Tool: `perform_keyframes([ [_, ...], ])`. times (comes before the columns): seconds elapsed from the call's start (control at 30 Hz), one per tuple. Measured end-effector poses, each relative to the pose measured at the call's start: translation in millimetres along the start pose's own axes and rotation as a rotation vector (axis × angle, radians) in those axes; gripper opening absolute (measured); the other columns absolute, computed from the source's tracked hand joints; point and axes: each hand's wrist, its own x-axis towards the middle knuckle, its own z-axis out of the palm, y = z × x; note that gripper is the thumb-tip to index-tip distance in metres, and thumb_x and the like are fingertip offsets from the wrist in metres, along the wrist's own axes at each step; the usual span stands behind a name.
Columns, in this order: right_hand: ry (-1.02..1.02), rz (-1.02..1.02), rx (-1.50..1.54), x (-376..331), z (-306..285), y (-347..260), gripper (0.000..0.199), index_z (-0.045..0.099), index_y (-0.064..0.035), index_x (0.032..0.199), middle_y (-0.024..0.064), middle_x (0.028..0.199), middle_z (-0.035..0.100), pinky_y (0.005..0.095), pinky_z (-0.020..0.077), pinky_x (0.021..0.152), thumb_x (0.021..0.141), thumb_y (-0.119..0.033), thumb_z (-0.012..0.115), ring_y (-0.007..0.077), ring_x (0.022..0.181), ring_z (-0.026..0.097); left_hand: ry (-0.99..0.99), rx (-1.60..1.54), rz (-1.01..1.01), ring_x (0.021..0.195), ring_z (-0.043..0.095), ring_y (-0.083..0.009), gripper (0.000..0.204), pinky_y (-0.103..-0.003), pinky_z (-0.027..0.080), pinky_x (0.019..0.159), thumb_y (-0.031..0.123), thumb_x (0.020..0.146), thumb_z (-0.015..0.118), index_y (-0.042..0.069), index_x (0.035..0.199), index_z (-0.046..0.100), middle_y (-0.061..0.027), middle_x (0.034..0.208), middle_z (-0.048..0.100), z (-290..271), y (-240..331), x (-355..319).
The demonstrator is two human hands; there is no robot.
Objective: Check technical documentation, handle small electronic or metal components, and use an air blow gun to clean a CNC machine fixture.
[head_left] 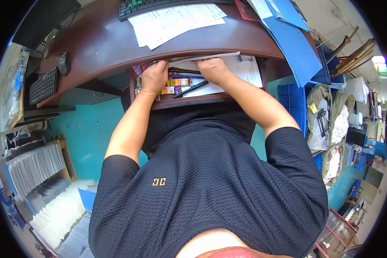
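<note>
"Where is the white sheet [228,55] lying?"

"It's spanning the open drawer [189,102], near the surface's [99,38] edge. The right hand [215,71] is gripping it, apparently; the left hand [155,77] is resting curled by its left end, and I can't tell whether it's pinching."

"And handling it well?"

"Keeping both hands level, I'd say; tilting would be risking creases."

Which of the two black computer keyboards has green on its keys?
The black keyboard at the picture's top edge, beyond the white papers and open brown drawer; the other black keyboard, beside the dark computer mouse, shows none.
</note>
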Motion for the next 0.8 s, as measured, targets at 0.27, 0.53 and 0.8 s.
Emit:
perform_keyframes([
  [0.27, 0.299, -0.104, 0.343, -34.6, -106.8, 11.1, 0.007, 0.060, -0.0081, 0.079, 0.0087, 0.075, 0.067, 0.0386, 0.0546, 0.064, 0.079, -0.012, 0.065, 0.0249, 0.071, 0.069, -0.210, -0.098, 0.237, 0.090, 0.066, -0.0306, 0.006, -0.043, 0.051, 0.077, 0.016, 0.085, 0.063, 0.011, 0.088, 0.066, -0.0096, 0.092, 0.069, -20.0, 7.0, 0.1],
  [0.53, -0.051, 0.335, 0.958, -39.4, -144.4, 12.5, 0.025, 0.065, 0.0033, 0.107, 0.0125, 0.092, 0.069, 0.0297, 0.0530, 0.077, 0.087, -0.012, 0.064, 0.0178, 0.082, 0.067, -0.267, -0.392, 0.112, 0.090, 0.066, -0.0291, 0.017, -0.040, 0.050, 0.081, 0.014, 0.084, 0.066, 0.005, 0.098, 0.068, -0.0118, 0.096, 0.069, -54.0, 49.5, 4.6],
  [0.8, -0.122, 0.330, 1.006, -35.7, -143.7, 14.1, 0.029, 0.067, 0.0000, 0.108, 0.0173, 0.094, 0.071, 0.0346, 0.0554, 0.080, 0.085, -0.018, 0.062, 0.0269, 0.088, 0.071, -0.462, -0.623, -0.121, 0.084, 0.067, -0.0269, 0.020, -0.036, 0.053, 0.075, 0.014, 0.089, 0.066, 0.004, 0.106, 0.069, -0.0136, 0.089, 0.067, -71.8, 95.9, 39.5],
])
